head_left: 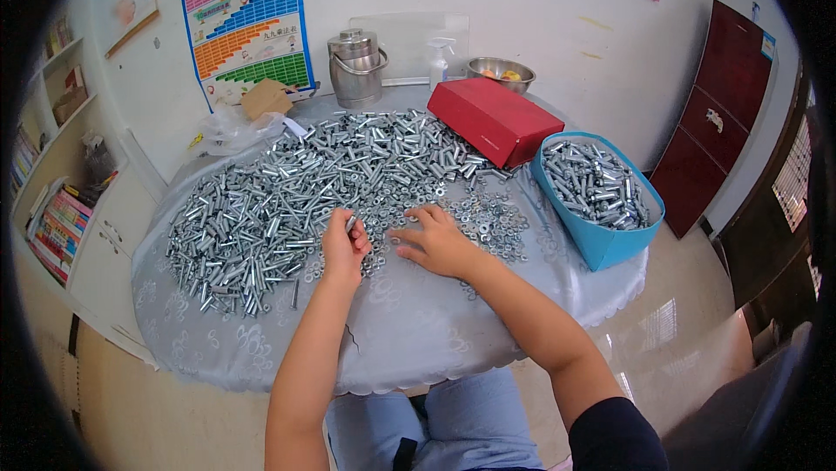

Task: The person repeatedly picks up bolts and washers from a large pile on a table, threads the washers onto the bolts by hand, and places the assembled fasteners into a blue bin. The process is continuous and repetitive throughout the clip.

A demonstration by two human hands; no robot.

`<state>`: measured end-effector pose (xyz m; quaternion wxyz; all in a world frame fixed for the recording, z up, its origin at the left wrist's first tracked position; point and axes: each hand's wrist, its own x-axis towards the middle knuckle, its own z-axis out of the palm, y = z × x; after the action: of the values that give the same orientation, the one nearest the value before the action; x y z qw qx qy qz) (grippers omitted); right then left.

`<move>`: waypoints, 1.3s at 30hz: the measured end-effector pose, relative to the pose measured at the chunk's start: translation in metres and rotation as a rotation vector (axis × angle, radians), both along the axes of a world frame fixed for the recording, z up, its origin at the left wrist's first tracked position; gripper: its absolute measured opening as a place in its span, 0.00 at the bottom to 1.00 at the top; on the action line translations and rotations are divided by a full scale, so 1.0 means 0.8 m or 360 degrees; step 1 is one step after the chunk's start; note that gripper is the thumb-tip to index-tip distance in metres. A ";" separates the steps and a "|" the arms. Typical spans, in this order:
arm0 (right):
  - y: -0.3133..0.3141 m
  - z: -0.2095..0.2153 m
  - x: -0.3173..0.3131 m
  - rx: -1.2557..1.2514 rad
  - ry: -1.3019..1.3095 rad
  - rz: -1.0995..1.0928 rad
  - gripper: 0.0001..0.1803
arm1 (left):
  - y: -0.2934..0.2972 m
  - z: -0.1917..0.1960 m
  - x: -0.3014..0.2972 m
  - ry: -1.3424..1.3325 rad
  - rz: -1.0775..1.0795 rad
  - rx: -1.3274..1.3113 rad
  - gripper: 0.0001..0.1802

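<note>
My left hand [346, 246] is closed, with the end of a silvery metal bolt [351, 224] showing between thumb and fingers; the rest of it is hidden. Just right of it, my right hand [435, 242] is spread with the palm down and fingertips among small metal nuts and washers. I see nothing held in it. A big heap of zinc-coloured bolts [252, 210] spreads over the left and far side of the table. Loose nuts and washers [495, 225] lie scattered in the middle and to the right of my right hand.
A light-blue bin [610, 243] full of bolts stands at the right edge of the cloth-covered table [418, 332]. Behind are a red box [496, 118], a steel pot [355, 70], a spray bottle [438, 66], a metal bowl [514, 81] and a plastic bag [235, 131].
</note>
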<state>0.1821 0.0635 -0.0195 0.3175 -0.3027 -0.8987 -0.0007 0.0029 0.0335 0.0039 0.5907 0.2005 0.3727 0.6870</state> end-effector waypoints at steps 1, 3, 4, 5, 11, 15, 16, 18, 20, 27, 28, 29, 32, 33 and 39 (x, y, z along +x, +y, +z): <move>0.000 0.000 -0.002 -0.0022 -0.0027 0.0004 0.15 | 0.001 -0.002 -0.001 0.0002 0.0008 -0.0018 0.14; 0.001 0.002 -0.002 -0.0067 -0.0082 0.0010 0.14 | 0.002 -0.004 -0.004 0.0027 0.0000 -0.0072 0.13; 0.002 0.003 0.000 -0.0056 -0.0088 0.0007 0.14 | 0.002 -0.004 -0.003 0.0039 -0.0003 -0.0070 0.13; 0.003 0.003 0.003 -0.0045 -0.0093 0.0004 0.13 | 0.002 -0.004 -0.003 0.0052 -0.0006 -0.0067 0.13; 0.002 0.005 0.006 -0.0280 0.0001 0.0029 0.10 | 0.000 -0.003 -0.001 0.0127 -0.0115 -0.0085 0.13; 0.002 0.006 0.007 -0.0209 0.0077 0.0009 0.08 | -0.005 0.004 0.012 0.0263 -0.0223 -0.0071 0.13; 0.000 0.009 0.005 -0.0567 0.0254 0.0039 0.07 | -0.007 0.005 0.014 0.0304 -0.0240 -0.0065 0.13; -0.006 0.023 0.003 -0.1285 0.0606 0.0095 0.06 | -0.009 0.003 0.012 0.0330 -0.0331 -0.0046 0.13; -0.007 0.029 0.003 -0.1539 0.1019 0.0392 0.06 | -0.010 0.003 0.012 0.0352 -0.0398 -0.0040 0.13; -0.012 0.039 0.001 -0.1853 0.1317 0.0471 0.07 | -0.015 0.005 0.017 0.0518 -0.0553 -0.0030 0.14; -0.011 0.038 0.001 -0.1889 0.1338 0.0473 0.07 | -0.014 0.003 0.018 0.0545 -0.0572 -0.0015 0.13; -0.011 0.037 0.001 -0.1925 0.1359 0.0475 0.07 | -0.015 0.005 0.020 0.0536 -0.0575 -0.0007 0.14; -0.008 0.033 0.002 -0.1980 0.1380 0.0480 0.08 | -0.018 0.009 0.025 0.0516 -0.0594 0.0013 0.14; -0.007 0.032 0.003 -0.1988 0.1379 0.0481 0.08 | -0.018 0.008 0.026 0.0514 -0.0607 0.0018 0.14; -0.012 0.034 0.000 -0.2108 0.1344 0.0536 0.08 | -0.015 0.001 0.024 0.0395 -0.0673 0.0011 0.15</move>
<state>0.1819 0.0538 0.0074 0.3809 -0.2632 -0.5502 0.6950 0.0218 0.0212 0.0049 0.6703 0.3589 0.3898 0.5195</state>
